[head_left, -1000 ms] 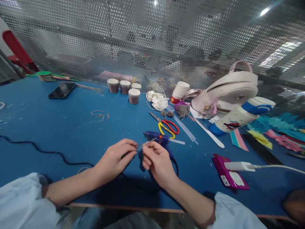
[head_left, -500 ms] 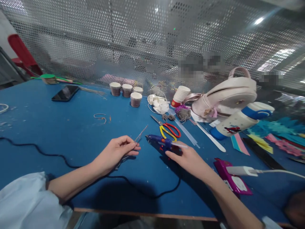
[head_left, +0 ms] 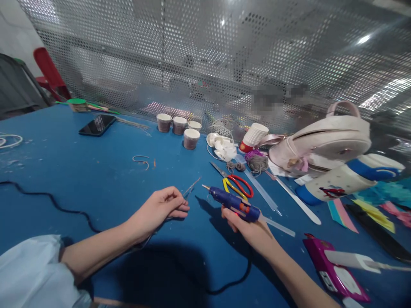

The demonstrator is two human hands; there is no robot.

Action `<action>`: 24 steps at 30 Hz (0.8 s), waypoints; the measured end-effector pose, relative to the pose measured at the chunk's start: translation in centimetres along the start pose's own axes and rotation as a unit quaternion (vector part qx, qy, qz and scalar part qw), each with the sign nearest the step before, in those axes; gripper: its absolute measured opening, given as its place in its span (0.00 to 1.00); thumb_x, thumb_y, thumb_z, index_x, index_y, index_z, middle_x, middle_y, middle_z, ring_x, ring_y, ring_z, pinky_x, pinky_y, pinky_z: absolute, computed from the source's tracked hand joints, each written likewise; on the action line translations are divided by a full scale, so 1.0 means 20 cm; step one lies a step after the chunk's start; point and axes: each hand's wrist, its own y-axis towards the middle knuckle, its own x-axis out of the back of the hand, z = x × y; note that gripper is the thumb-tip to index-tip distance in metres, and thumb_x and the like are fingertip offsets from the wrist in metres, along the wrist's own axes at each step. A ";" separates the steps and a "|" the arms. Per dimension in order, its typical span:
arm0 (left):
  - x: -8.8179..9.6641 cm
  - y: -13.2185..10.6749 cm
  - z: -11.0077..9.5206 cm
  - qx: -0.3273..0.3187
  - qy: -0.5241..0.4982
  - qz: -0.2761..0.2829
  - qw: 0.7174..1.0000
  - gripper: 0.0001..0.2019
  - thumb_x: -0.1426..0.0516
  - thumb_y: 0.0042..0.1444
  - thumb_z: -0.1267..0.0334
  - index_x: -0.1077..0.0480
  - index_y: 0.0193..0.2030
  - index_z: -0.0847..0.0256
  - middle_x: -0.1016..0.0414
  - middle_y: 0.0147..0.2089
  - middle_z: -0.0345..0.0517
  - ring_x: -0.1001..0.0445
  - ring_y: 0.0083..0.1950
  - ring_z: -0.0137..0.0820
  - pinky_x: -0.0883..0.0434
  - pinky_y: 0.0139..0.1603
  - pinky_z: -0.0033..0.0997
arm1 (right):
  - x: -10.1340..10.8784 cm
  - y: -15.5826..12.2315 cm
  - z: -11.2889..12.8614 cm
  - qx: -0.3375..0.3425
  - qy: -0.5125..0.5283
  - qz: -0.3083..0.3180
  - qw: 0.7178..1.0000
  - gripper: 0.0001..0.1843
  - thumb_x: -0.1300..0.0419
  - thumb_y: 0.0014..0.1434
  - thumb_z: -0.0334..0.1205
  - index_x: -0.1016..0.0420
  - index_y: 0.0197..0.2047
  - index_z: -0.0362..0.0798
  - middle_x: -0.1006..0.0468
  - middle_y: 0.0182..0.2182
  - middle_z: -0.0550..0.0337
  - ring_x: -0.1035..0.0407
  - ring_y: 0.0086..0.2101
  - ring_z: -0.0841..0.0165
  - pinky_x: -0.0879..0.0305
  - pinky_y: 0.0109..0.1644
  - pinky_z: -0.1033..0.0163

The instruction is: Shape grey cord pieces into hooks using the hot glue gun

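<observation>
I'm pinching a thin strand between the left hand's thumb and fingers, above the blue table. With the right hand I'm gripping a blue glue gun — nozzle pointing toward the strand, near but apart — beside red-and-yellow scissors.

Past my left grip, off to its left, I see a phone flat on the table. Ahead of that grip and slightly right are four pots. Straight beyond my right grip is a cup stack; farther right, a bag, then, nearer me, a bottle. To its right lies a purple block.
</observation>
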 end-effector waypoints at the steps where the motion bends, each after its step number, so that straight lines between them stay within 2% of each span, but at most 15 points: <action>1: 0.00 0.00 0.00 0.004 0.001 0.001 1.000 0.13 0.37 0.47 0.58 0.34 0.26 0.64 0.23 0.34 0.47 0.24 0.39 0.32 0.26 0.41 0.31 | -0.01 -0.01 0.00 0.005 -0.003 -0.003 1.000 0.13 0.40 0.52 0.50 0.28 0.28 0.48 0.35 0.16 0.66 0.42 0.19 0.72 0.45 0.24 0.65; 6: -0.02 0.01 0.00 0.014 0.014 0.005 1.000 0.12 0.38 0.48 0.59 0.35 0.26 0.64 0.24 0.33 0.47 0.24 0.39 0.32 0.26 0.42 0.32 | -0.05 -0.03 -0.01 0.061 -0.052 -0.008 0.997 0.12 0.39 0.52 0.47 0.32 0.25 0.48 0.34 0.20 0.65 0.42 0.22 0.72 0.43 0.26 0.66; 10: -0.02 0.01 0.02 0.016 0.027 0.018 0.999 0.12 0.39 0.50 0.58 0.35 0.27 0.64 0.24 0.33 0.47 0.24 0.41 0.33 0.27 0.44 0.33 | -0.06 -0.02 -0.01 0.057 -0.070 -0.028 0.996 0.12 0.41 0.54 0.47 0.32 0.26 0.48 0.34 0.20 0.65 0.42 0.22 0.72 0.43 0.25 0.67; 16: -0.03 0.01 0.02 0.011 0.029 0.026 0.999 0.13 0.39 0.49 0.56 0.35 0.27 0.64 0.24 0.33 0.45 0.24 0.42 0.34 0.27 0.45 0.35 | -0.04 -0.03 0.01 0.066 -0.128 0.025 0.989 0.14 0.42 0.54 0.47 0.36 0.23 0.47 0.38 0.18 0.67 0.45 0.20 0.75 0.46 0.22 0.68; 21: -0.03 0.02 0.03 0.009 0.027 0.023 0.999 0.13 0.38 0.49 0.56 0.35 0.27 0.64 0.24 0.33 0.46 0.24 0.42 0.34 0.27 0.44 0.35 | -0.04 -0.04 0.00 0.079 -0.143 -0.020 0.986 0.16 0.43 0.55 0.49 0.39 0.23 0.48 0.38 0.18 0.68 0.44 0.20 0.74 0.45 0.24 0.68; 24: -0.02 0.01 0.03 0.005 0.031 0.029 0.999 0.13 0.39 0.49 0.57 0.35 0.27 0.64 0.24 0.33 0.45 0.24 0.42 0.35 0.27 0.45 0.36 | -0.04 -0.03 0.01 0.080 -0.151 0.021 0.985 0.15 0.43 0.55 0.47 0.39 0.23 0.48 0.37 0.18 0.68 0.44 0.20 0.75 0.46 0.22 0.69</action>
